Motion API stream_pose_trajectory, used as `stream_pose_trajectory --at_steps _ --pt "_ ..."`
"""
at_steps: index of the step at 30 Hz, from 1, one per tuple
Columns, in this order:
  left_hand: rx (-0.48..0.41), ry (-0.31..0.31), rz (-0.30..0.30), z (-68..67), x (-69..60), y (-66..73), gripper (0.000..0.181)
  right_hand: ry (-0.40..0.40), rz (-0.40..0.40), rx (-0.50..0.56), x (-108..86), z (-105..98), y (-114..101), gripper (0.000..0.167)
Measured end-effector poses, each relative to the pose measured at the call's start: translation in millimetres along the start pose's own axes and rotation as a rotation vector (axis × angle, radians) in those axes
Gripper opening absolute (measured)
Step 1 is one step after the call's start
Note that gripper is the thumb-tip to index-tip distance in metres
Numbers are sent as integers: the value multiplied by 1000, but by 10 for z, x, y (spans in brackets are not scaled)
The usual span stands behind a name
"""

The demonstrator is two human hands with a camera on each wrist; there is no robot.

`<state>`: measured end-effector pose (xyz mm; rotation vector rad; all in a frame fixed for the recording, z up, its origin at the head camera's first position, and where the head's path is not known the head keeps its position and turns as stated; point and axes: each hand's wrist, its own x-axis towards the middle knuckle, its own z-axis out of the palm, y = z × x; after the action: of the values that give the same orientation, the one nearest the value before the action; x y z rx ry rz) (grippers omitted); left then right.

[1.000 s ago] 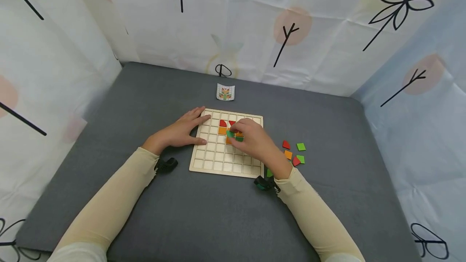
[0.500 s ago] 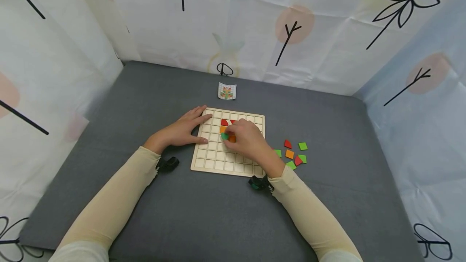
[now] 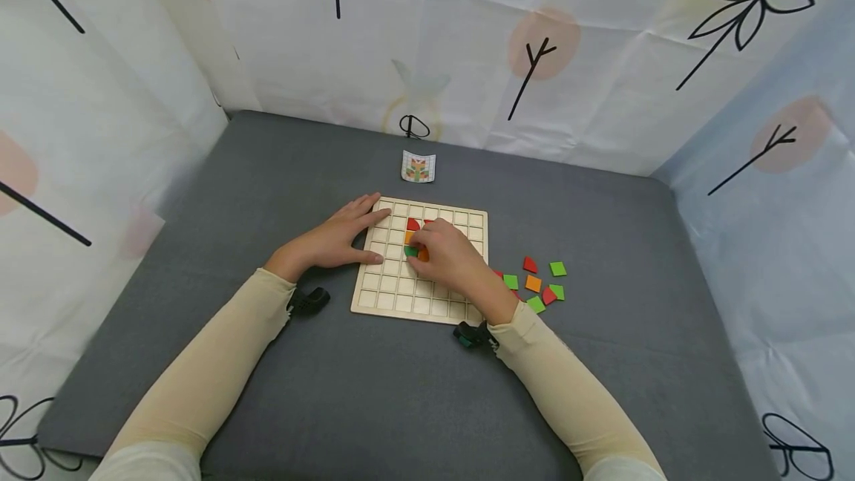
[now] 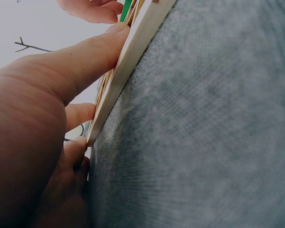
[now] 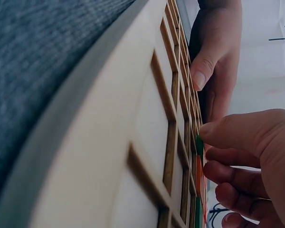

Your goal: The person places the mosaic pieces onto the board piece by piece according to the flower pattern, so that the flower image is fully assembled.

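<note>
A pale wooden grid board (image 3: pixel 387 299) lies on the table. My left hand (image 3: pixel 327 240) rests along its left side, fingers spread, thumb and fingertips over the edge. Over the middle of the board, my right hand (image 3: pixel 450 262) pinches a green tile (image 3: pixel 410 252) between thumb and fingers. That green tile (image 5: pixel 199 145) is down at the grid in the right wrist view, beside an orange tile (image 5: pixel 199 175). A red quarter-round tile (image 3: pixel 413 224) and an orange tile (image 3: pixel 409 237) sit in cells just above it. The right hand hides other tiles on the board.
Right of the board lie loose tiles, among them a red one (image 3: pixel 530 264), an orange one (image 3: pixel 533 283) and a green one (image 3: pixel 557 269). A small card with a coloured grid picture (image 3: pixel 418 167) lies behind the board. Patterned cloth walls surround the grey table (image 3: pixel 320 392).
My right hand has moved left with the green tile and lowered it to the cell below the left orange tile. The left hand has stayed on the board's edge.
</note>
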<state>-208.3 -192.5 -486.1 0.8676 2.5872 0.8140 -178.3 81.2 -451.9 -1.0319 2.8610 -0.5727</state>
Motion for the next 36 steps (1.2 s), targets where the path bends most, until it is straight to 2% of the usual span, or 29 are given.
stream_pose_trajectory --at_steps 8,21,27,32,36 --pt "-8 0 3 -15 -2 20 98 17 -1 -3 26 18 -2 11" --pt "-6 -4 -19 3 -17 2 99 10 21 -7 0 -42 -7 15" --pt "-1 -3 -9 8 2 23 99 21 6 36 -180 -179 119 18" --pt "0 -1 -10 -2 6 28 101 91 13 58 -391 -391 268 19" --pt "1 -1 -17 -4 3 14 101 142 54 41 -528 -568 369 22"
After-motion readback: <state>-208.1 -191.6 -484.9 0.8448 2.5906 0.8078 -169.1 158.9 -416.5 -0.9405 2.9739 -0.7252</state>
